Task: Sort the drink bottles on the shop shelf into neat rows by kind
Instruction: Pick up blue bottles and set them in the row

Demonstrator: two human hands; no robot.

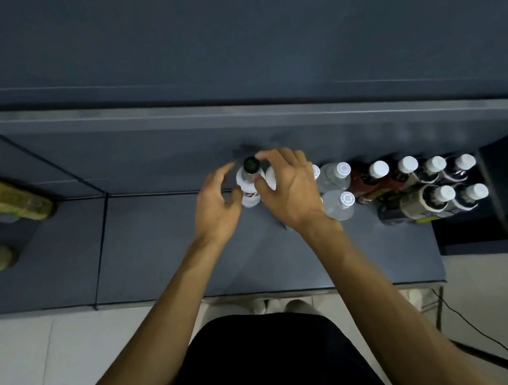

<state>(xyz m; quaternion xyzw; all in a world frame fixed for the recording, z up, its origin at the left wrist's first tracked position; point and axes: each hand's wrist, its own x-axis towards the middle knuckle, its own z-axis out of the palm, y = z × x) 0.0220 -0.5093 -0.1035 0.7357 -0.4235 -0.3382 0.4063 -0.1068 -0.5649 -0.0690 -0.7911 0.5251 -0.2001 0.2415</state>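
Note:
A white bottle with a dark cap (248, 189) stands upright near the back of the dark blue shelf (155, 245). My right hand (289, 189) reaches over it from the right, thumb on its body and forefinger by the cap. It also covers a second white bottle (271, 176). My left hand (218, 205) hovers at the bottle's left side with fingers spread, thumb close to the body. To the right stand two clear white-capped bottles (333, 178), a red-brown one (369, 177) and several dark white-capped bottles (439, 195) in two rows.
Yellow-green bottles (9, 200) lie or lean at the far left of the neighbouring shelf section. An upper shelf edge (235, 113) overhangs the back. The shelf's right end meets a dark divider (494, 191). Pale floor tiles and a black cable (481, 333) lie below.

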